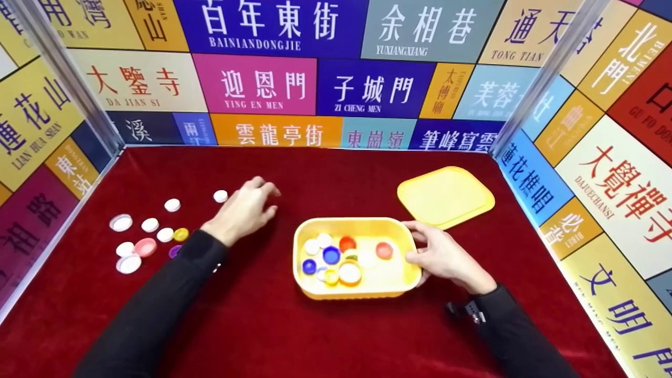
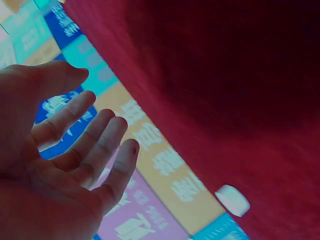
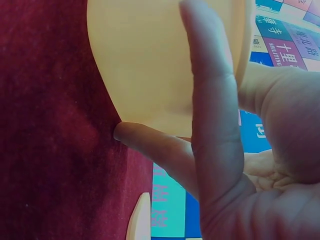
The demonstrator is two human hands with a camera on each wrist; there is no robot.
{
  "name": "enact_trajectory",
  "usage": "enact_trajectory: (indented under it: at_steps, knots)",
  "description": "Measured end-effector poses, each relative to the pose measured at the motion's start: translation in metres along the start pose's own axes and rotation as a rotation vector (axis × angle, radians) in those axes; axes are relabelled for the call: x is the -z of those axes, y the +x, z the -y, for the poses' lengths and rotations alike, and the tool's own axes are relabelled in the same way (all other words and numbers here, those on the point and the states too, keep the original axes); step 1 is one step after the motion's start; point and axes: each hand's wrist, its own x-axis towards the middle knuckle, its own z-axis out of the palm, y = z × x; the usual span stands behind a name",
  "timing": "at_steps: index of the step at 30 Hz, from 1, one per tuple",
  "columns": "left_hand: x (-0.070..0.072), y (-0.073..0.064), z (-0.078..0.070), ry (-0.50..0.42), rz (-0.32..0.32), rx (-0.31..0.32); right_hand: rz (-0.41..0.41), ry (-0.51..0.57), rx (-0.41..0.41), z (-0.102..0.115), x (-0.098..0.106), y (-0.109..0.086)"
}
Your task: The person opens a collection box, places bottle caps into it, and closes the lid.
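Note:
A yellow plastic box (image 1: 357, 295) sits on the red cloth with several bottle caps inside, among them a blue cap (image 1: 331, 255) and a pink cap (image 1: 384, 250). My right hand (image 1: 446, 257) grips the box's right end, thumb over the rim and fingers along the outer wall. In the right wrist view, fingers (image 3: 215, 100) lie against that wall. My left hand (image 1: 244, 210) is held over the cloth to the left of the box, fingers loosely bent with nothing in them. Close beside it lies a white cap (image 1: 220, 196), also seen in the left wrist view (image 2: 232, 200).
Several more caps are scattered at the left, including a pink cap (image 1: 145, 247), a yellow cap (image 1: 180, 234) and a purple cap (image 1: 175, 252) partly behind the left sleeve. The yellow lid (image 1: 446, 194) lies behind the right hand. Printed panels (image 1: 262, 84) wall in the table.

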Motion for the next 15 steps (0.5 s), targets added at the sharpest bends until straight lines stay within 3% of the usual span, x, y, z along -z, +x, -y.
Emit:
enact_trajectory:
  at_steps: [7, 12, 15]
  knots:
    - [0.007, 0.000, 0.031, 0.046, 0.015, 0.093, -0.001, 0.009, -0.006, -0.002, 0.000, -0.001]
    - [0.017, 0.002, 0.047, 0.054, 0.082, 0.205, -0.009, 0.008, -0.008, -0.001, -0.001, 0.000]
    - [0.017, 0.002, 0.062, 0.051, 0.113, 0.237, -0.008, 0.010, -0.008, 0.000, 0.000, 0.001]
